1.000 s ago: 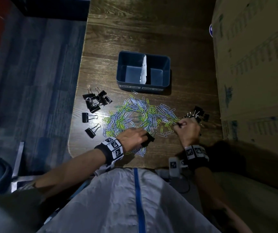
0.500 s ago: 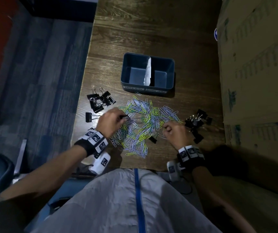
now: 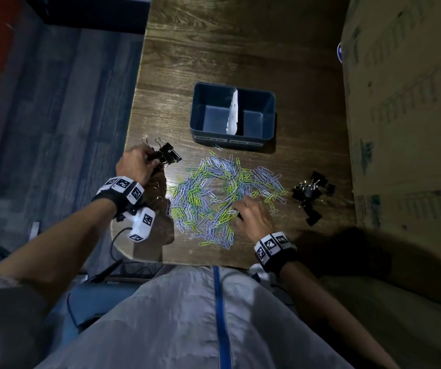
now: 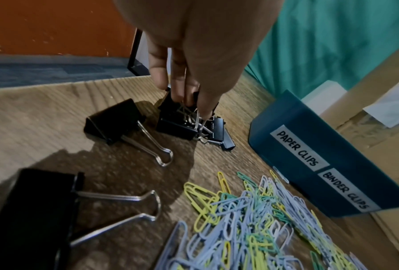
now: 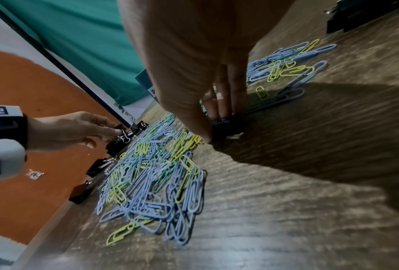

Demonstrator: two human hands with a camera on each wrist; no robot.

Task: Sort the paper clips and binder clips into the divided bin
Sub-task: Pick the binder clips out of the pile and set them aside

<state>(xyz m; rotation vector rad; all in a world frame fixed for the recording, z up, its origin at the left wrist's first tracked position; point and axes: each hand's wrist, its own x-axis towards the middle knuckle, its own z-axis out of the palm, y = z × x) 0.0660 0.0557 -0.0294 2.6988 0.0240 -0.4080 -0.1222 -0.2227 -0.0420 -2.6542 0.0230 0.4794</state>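
1. A cluster of binder clips [image 4: 182, 122] is being pinched by the fingers of the left hand [image 3: 136, 162] at the table's [image 3: 240, 49] left edge, beside two loose binder clips [image 4: 115, 122].
2. A single black binder clip [image 5: 226, 126] is being gripped by the right hand [image 3: 254, 217] among the paper clips [image 3: 214, 198] — spread mid-table.
3. The divided bin [image 3: 232, 141] is sitting just beyond the pile, both halves holding nothing.
4. More binder clips [image 3: 311, 191] are lying on the right.
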